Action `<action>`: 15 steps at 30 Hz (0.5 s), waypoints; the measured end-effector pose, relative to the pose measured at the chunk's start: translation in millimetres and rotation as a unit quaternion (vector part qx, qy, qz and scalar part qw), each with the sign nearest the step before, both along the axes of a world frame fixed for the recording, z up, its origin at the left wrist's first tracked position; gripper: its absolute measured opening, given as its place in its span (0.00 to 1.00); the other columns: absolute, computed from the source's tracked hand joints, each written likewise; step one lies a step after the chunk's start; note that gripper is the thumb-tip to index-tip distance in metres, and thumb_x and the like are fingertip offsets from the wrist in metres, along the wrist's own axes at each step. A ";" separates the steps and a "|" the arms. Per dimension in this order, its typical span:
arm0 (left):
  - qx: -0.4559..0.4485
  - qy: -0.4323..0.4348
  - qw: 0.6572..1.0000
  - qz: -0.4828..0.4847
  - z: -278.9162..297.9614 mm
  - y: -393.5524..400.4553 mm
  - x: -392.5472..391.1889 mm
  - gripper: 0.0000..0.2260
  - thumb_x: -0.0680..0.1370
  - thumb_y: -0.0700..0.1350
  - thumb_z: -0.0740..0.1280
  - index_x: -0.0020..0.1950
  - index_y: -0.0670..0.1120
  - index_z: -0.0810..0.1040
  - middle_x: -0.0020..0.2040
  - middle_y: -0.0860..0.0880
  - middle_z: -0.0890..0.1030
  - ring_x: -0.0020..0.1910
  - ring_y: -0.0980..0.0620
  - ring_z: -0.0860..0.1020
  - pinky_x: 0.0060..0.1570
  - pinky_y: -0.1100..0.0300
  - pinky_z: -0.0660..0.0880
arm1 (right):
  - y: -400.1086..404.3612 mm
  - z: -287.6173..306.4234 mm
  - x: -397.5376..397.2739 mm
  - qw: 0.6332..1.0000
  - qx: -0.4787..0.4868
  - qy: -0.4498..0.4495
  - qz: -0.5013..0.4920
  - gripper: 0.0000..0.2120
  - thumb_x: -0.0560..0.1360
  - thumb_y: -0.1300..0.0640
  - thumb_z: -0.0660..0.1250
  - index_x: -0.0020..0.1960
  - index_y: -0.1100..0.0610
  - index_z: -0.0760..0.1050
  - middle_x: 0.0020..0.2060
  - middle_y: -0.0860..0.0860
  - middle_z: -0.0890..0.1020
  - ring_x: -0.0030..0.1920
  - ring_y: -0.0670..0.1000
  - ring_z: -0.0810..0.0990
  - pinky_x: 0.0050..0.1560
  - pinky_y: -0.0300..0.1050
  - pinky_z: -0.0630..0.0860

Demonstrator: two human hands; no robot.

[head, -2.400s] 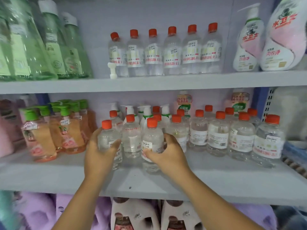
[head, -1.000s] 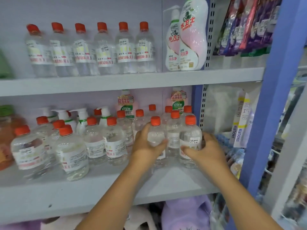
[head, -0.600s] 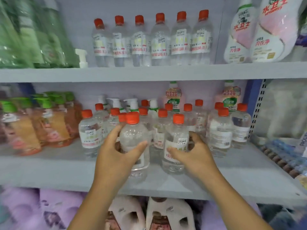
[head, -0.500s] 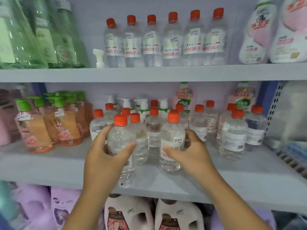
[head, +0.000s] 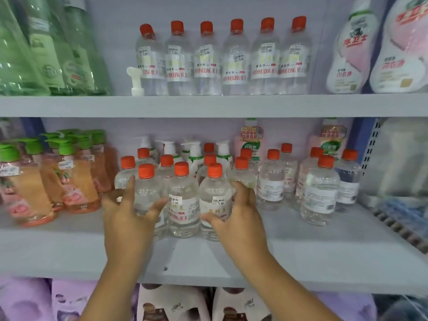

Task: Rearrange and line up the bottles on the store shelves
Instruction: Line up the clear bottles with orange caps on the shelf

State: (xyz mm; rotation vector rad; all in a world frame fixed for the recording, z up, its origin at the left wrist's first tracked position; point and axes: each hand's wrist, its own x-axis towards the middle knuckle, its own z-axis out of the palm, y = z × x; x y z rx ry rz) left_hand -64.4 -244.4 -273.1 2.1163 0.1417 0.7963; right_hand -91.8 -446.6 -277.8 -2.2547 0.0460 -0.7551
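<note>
Your left hand is at the left end of a front row of three clear, orange-capped bottles on the middle shelf, fingers spread and loosely bent around the left bottle, thumb reaching across its front; the frame is too blurred to say whether the fingers actually press on it, so you cannot call this a firm grip. Your right hand is at the other end of that row, fingers relaxed and cupped beside the right bottle, thumb at its lower front near the label; contact here is also unclear. The middle bottle stands upright between the two, just beside each neighbour. All three stand near the front edge of the shelf, with more orange-capped bottles crowded behind and to the right, and white pump bottles further back. To the left on the same shelf stand peach-coloured bottles with green caps. On the upper shelf a straight row of six taller clear bottles stands against the back wall, with green bottles to its left and pink-and-white bottles to its right.
</note>
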 end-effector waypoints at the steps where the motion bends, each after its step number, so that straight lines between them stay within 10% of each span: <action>1: 0.001 0.007 1.000 -0.002 0.3 -0.1 0.7 0.38 0.71 0.64 0.73 0.79 0.57 0.66 0.69 0.42 0.68 0.62 0.37 0.74 0.59 0.43 0.74 | -0.8 -0.7 -0.3 1.000 0.001 -0.004 0.006 0.45 0.67 0.40 0.79 0.75 0.49 0.59 0.68 0.48 0.67 0.63 0.52 0.78 0.61 0.47 0.78; 7: -0.053 0.028 0.998 0.016 8.8 -6.3 -10.7 0.36 0.73 0.60 0.74 0.77 0.54 0.66 0.73 0.44 0.67 0.66 0.37 0.74 0.63 0.37 0.74 | -0.4 1.8 -1.2 0.998 -0.038 0.037 0.033 0.43 0.75 0.42 0.72 0.81 0.48 0.53 0.72 0.49 0.63 0.66 0.51 0.74 0.63 0.42 0.76; 10: -0.042 -0.094 0.995 0.012 20.1 -38.8 -37.1 0.25 0.76 0.54 0.72 0.71 0.50 0.71 0.67 0.46 0.70 0.64 0.40 0.74 0.62 0.41 0.74 | -8.7 6.3 -3.2 0.995 -0.020 0.062 0.070 0.41 0.74 0.42 0.73 0.80 0.46 0.55 0.73 0.47 0.65 0.68 0.50 0.74 0.64 0.43 0.75; 15: -0.082 -0.145 0.963 -0.211 37.6 -131.6 -63.8 0.09 0.78 0.47 0.71 0.57 0.54 0.76 0.54 0.57 0.78 0.54 0.58 0.79 0.54 0.61 0.75 | -86.4 17.0 -25.2 0.996 0.067 -0.054 -0.001 0.23 0.75 0.43 0.72 0.68 0.45 0.74 0.57 0.40 0.77 0.49 0.40 0.80 0.50 0.40 0.80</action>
